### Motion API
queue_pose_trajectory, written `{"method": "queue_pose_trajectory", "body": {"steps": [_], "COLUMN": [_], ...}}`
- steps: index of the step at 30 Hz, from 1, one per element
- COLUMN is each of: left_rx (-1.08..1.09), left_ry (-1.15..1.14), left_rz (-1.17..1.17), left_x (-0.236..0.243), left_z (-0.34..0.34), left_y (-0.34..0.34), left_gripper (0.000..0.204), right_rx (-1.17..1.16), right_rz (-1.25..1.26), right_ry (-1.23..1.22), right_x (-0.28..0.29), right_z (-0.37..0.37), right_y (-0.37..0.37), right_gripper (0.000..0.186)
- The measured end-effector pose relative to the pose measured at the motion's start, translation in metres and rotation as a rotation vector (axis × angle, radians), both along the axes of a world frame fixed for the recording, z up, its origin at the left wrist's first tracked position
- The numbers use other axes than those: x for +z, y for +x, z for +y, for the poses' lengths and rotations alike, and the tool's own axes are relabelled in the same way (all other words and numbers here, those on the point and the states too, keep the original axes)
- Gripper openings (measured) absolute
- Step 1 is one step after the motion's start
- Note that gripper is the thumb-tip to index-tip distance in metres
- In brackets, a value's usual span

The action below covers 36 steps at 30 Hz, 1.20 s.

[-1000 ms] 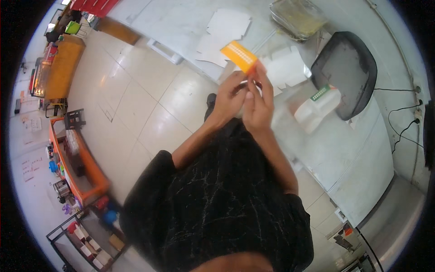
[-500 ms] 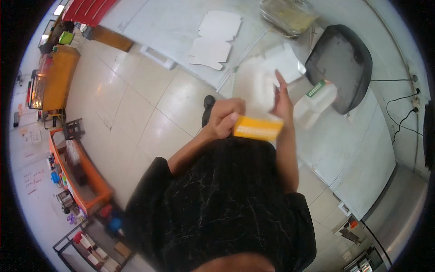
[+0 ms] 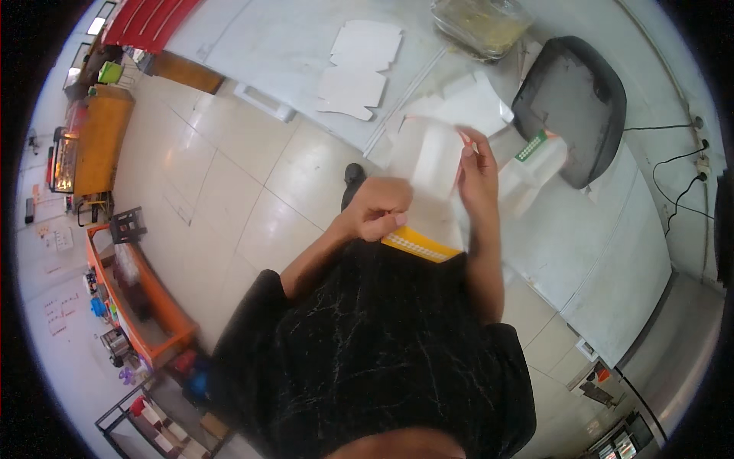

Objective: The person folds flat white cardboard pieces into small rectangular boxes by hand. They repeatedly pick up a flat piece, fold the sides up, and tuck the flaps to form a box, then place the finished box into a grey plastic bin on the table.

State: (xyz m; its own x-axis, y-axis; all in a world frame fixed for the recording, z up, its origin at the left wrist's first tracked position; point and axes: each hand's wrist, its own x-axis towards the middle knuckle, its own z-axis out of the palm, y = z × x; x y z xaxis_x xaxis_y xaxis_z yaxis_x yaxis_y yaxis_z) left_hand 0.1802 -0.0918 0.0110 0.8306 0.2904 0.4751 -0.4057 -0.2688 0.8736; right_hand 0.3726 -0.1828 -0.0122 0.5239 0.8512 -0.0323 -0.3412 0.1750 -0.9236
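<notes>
A partly folded cardboard box (image 3: 434, 157), white inside with a yellow printed flap along its near edge, is held up in front of my body. My left hand (image 3: 380, 208) is closed on its left side, thumb lying along the top of the yellow flap. On the right, my right hand (image 3: 479, 167) pinches an orange-edged side panel between thumb and fingers. Just beyond my right hand, a white box piece with a green printed edge (image 3: 531, 147) rests on the table, and another white carton piece (image 3: 478, 105) lies behind the held box.
A flat white box blank (image 3: 358, 67) lies on the white table (image 3: 283, 46). Behind stand a clear plastic-wrapped bundle (image 3: 482, 27) and a dark grey chair back (image 3: 569, 107). Cables (image 3: 673, 191) hang along the right wall. Tiled floor (image 3: 229, 168) stretches to the left.
The held box has opened out and tilted, its yellow flap now lower and slanting. My right fingers have bent from pointing up to pinching the panel's edge.
</notes>
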Motion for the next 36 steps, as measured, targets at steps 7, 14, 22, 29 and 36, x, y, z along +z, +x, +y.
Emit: {"method": "queue_pose_trajectory", "body": {"steps": [7,14,22,29,36], "left_rx": [0.092,0.564,0.829,0.971,0.985], "left_ry": [0.085,0.14,0.166,0.126,0.148], "left_rz": [0.067,0.225,0.256,0.194,0.095], "left_x": [0.046,0.047,0.041,0.052,0.046], "left_z": [-0.009,0.025,0.011,0.005,0.018], "left_y": [0.006,0.043,0.05,0.056,0.05], "left_gripper": [0.028,0.033,0.013,0.032,0.042], "right_rx": [-0.167,-0.147,-0.251,-0.189,-0.072], "right_rz": [-0.068,-0.171,-0.19,-0.078,-0.168], "right_ry": [-0.118,-0.055,-0.004,-0.072,-0.058], "right_x": [0.01,0.024,0.041,0.055,0.038], "right_z": [-0.003,-0.004,-0.002,-0.002,-0.001], "right_y": [0.009,-0.011,-0.045,-0.044,-0.048], "right_gripper": [0.028,0.017,0.02,0.026,0.041]}}
